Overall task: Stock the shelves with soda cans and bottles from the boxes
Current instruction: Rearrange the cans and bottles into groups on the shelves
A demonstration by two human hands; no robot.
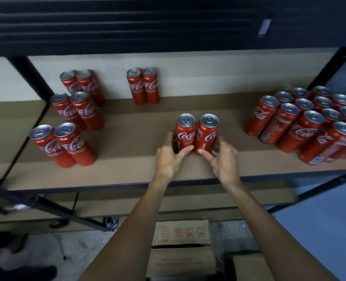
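While both cans stand upright and touching on the shelf board [127,175], the left hand [169,157] grips the left can [185,133] and the right hand [221,157] grips the right can [206,134], fingers curled round them.

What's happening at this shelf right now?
A person is stocking red soda cans on the shelf. The left hand grips the left can and the right hand grips the right can. Both are upright, side by side, at the shelf's front middle. Pairs of cans stand to the left and at the back, with a big cluster on the right. Cardboard boxes sit on the floor below.
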